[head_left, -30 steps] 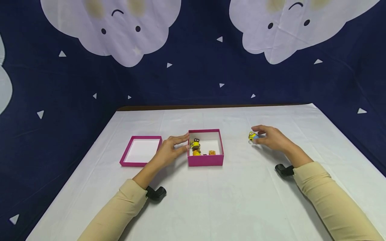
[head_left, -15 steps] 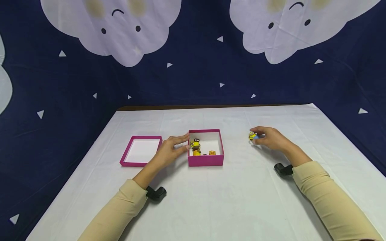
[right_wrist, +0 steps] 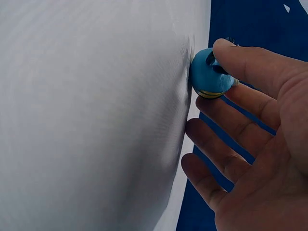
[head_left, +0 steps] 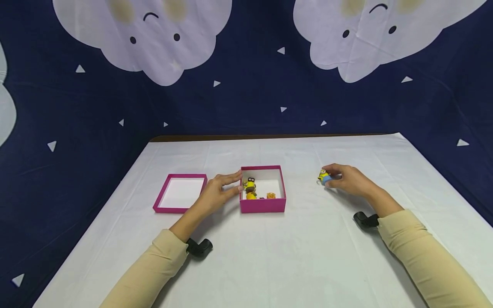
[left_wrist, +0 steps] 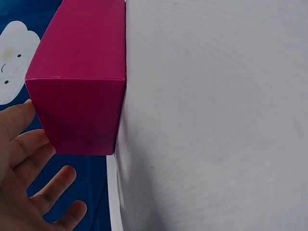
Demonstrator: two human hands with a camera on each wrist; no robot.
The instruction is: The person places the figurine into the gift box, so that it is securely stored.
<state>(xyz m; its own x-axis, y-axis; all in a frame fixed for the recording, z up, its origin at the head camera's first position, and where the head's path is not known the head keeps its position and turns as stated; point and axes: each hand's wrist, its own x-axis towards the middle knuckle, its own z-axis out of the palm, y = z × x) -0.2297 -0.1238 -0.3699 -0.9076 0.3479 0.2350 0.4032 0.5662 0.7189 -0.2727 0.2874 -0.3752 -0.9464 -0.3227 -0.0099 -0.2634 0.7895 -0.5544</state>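
Observation:
In the head view my left hand touches the left side of an open magenta box with fairly straight fingers. The left wrist view has its fingertips against the upper edge of the box. Several yellow toy figures lie inside, among them a minion with dark goggles; the front wall partly hides the others. To the right of the box, my right hand pinches a blue and yellow minion figure between thumb and fingers. Its rounded blue part shows in the right wrist view, at or just above the cloth.
Left of the box lies its magenta-rimmed lid, inner side up, partly behind my left hand. A white cloth covers the table. Behind hangs a dark blue curtain with clouds and small white triangles.
My right hand has shifted slightly toward me and to the right with the minion figure, and more of its blue part shows. The left hand and the box have stayed still.

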